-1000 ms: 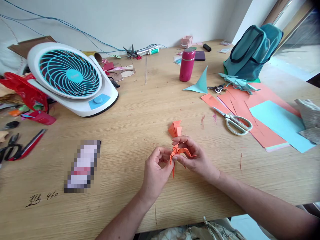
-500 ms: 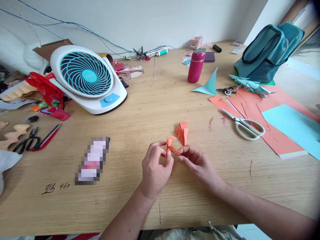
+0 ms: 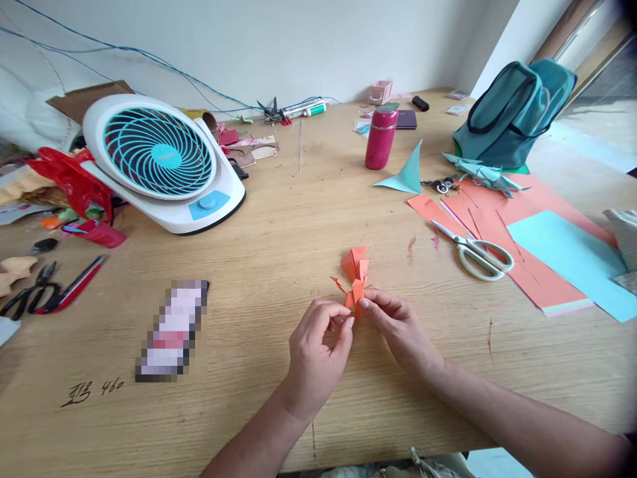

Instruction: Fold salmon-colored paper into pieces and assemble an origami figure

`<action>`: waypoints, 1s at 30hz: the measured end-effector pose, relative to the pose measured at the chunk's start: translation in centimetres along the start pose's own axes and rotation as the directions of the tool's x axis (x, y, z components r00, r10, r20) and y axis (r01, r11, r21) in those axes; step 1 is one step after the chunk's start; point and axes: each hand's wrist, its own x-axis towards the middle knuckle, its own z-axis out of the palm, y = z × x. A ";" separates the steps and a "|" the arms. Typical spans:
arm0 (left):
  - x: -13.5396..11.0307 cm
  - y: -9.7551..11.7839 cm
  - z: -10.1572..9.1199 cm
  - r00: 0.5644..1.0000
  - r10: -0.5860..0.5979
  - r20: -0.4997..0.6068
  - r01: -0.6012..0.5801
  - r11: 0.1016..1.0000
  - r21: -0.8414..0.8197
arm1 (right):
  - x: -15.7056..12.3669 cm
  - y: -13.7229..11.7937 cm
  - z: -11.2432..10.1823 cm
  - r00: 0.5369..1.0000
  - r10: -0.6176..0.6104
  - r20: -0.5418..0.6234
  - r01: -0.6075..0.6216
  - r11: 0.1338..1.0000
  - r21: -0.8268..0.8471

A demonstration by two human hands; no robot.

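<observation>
Between my hands, low over the wooden table (image 3: 239, 318), is a small folded orange paper piece (image 3: 357, 292) with a thin pointed strip sticking out to its left. My right hand (image 3: 403, 332) pinches it between thumb and forefinger at its right side. My left hand (image 3: 318, 348) is at its lower left, thumb and forefinger closed around its lower edge; how much paper they hold is partly hidden. Just behind, a second folded orange paper piece (image 3: 355, 259) lies on the table, partly covered by the first.
To the right lie white-handled scissors (image 3: 482, 259) on orange paper sheets (image 3: 537, 265), with keys (image 3: 440, 185), folded teal paper (image 3: 408, 174) and a teal bag (image 3: 512, 119) beyond. A pink flask (image 3: 381, 138) stands behind. Leftward are a fan (image 3: 162, 156), a blurred-out phone-like object (image 3: 172, 332) and pliers (image 3: 34, 292).
The orange piece has been turned, its thin strip now pointing left instead of right. My right hand has taken hold of it, and my left hand's grip has shifted lower. The view has swung slightly right.
</observation>
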 end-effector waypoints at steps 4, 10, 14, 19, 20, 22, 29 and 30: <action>0.1 -0.3 -0.1 0.959 -0.282 0.039 0.284 0.944 -0.168 | 0.1 -0.4 -0.1 0.999 -0.033 0.024 0.035 0.996 -0.088; 0.5 -0.6 -0.1 0.948 -0.308 0.078 0.318 0.908 -0.273 | 0.1 -0.3 0.2 1.000 0.028 -0.009 -0.028 1.000 -0.014; 0.6 -0.5 -0.2 0.949 -0.307 0.074 0.316 0.909 -0.272 | 0.1 -0.5 0.3 0.998 0.049 -0.025 -0.049 0.998 0.036; 0.7 -0.3 -0.4 0.957 -0.281 0.075 0.291 0.917 -0.273 | 0.1 -0.8 0.3 0.999 -0.021 0.024 0.022 0.999 -0.033; 0.7 -0.2 -0.4 0.960 -0.270 0.070 0.279 0.922 -0.268 | 0.1 -0.8 0.3 0.999 -0.041 0.029 0.043 0.997 -0.062; 0.7 -0.2 -0.4 0.968 -0.242 0.058 0.249 0.935 -0.252 | 0.1 -0.7 0.1 0.997 -0.070 0.037 0.074 0.992 -0.105; 0.5 0.0 -0.4 0.989 -0.143 0.040 0.148 0.969 -0.199 | 0.0 -0.1 -0.1 0.993 -0.107 0.053 0.111 0.990 -0.090; 0.5 0.1 -0.5 0.990 -0.139 0.036 0.143 0.971 -0.193 | 0.0 -0.1 -0.1 0.992 -0.113 0.059 0.118 0.989 -0.090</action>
